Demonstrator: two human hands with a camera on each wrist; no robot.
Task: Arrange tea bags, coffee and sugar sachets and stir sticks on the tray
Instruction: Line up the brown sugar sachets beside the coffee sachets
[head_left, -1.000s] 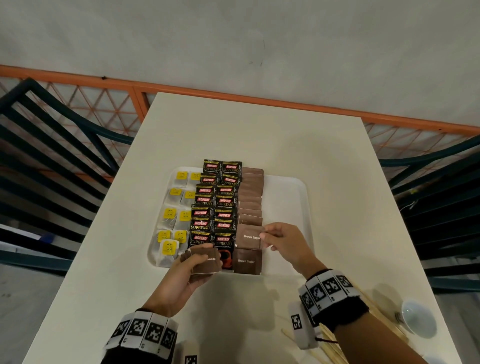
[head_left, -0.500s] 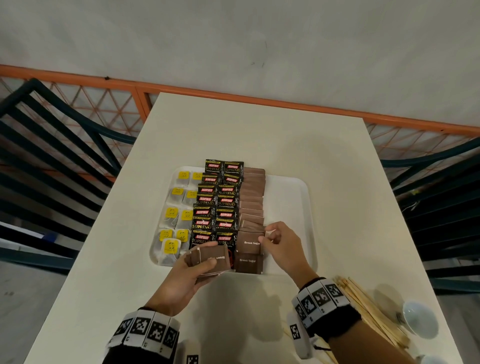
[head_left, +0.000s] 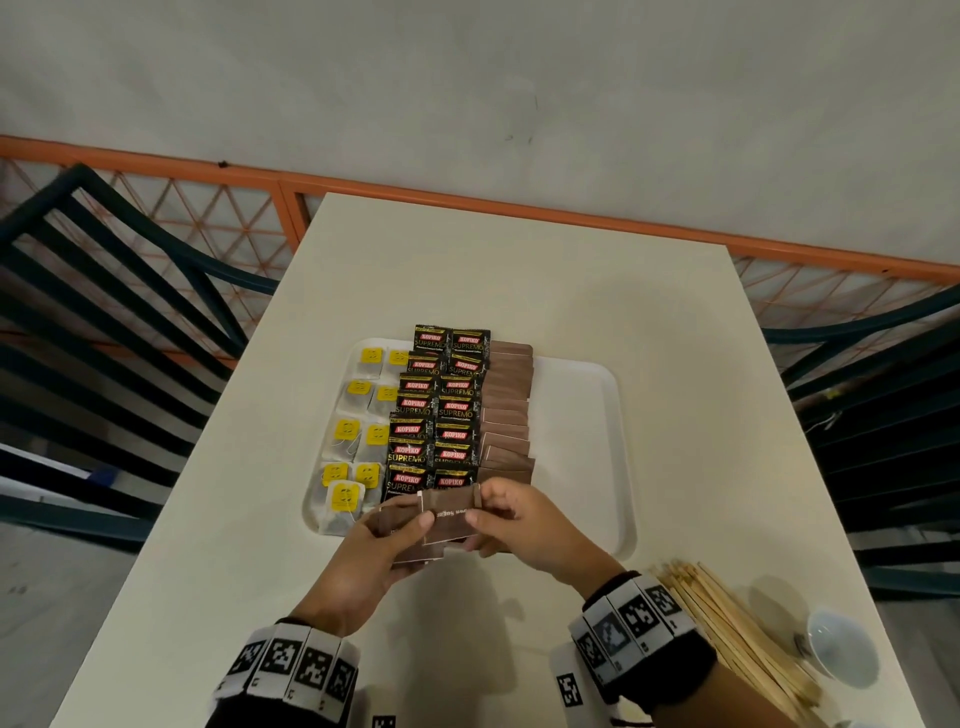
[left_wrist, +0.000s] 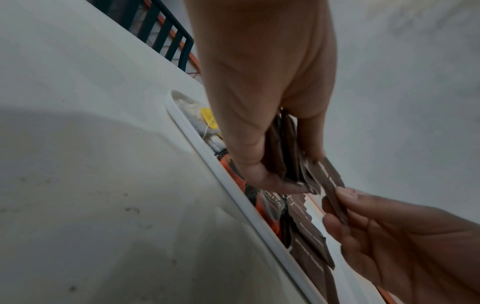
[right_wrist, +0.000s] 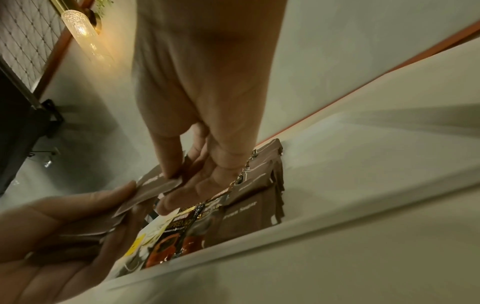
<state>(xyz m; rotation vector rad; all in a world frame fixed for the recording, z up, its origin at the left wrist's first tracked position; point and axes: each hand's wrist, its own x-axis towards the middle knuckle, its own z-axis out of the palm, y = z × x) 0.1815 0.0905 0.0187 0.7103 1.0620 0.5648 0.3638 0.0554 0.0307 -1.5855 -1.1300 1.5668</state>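
A white tray (head_left: 582, 415) holds yellow-tagged tea bags (head_left: 358, 441) on its left, two columns of black coffee sachets (head_left: 436, 410), and a row of brown sugar sachets (head_left: 506, 410). Over the tray's near edge my left hand (head_left: 410, 530) grips a stack of brown sugar sachets (head_left: 392, 519). My right hand (head_left: 483, 514) pinches the top sachet (head_left: 449, 519) of that stack by its right end. The left wrist view shows this sachet (left_wrist: 330, 185) fanned out from the stack (left_wrist: 285, 160). In the right wrist view thumb and fingers hold the same sachet (right_wrist: 153, 187).
A bundle of wooden stir sticks (head_left: 727, 623) lies on the table at the near right, beside a small white cup (head_left: 841, 649). The right third of the tray is bare. Dark chairs (head_left: 104, 338) stand on both sides of the table.
My right hand left the sugar row on the tray, came back toward me and took hold of the top sachet of the stack. The left hand with its stack shifted slightly right.
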